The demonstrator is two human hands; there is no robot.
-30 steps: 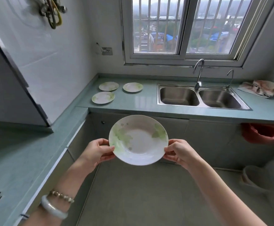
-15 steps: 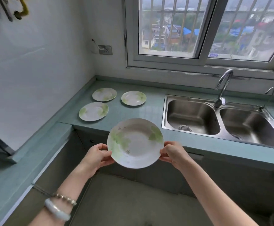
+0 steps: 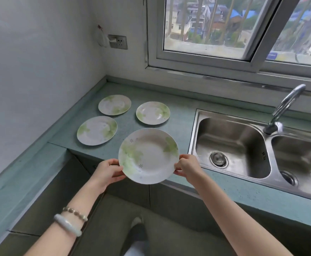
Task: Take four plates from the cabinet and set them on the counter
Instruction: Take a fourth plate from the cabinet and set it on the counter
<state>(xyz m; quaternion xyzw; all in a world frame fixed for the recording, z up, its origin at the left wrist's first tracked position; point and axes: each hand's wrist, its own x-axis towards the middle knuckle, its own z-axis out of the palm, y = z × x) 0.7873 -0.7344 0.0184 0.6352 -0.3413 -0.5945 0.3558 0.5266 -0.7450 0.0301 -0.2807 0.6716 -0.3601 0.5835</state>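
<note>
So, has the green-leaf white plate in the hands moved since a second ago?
Yes. The green-leaf white plate has gone forward toward the teal counter: its far rim now overlaps the front edge, beside the steel double sink.

Soft daylight is coming through the window [image 3: 243,30] at 1 o'clock; sink [image 3: 230,145] is glinting; wide-angle edges are bending.

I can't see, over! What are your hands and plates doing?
Left hand and right hand grip the fourth plate by its rim. Held over counter edge, not yet down. Three plates set beside it. Nothing in the way.
</note>
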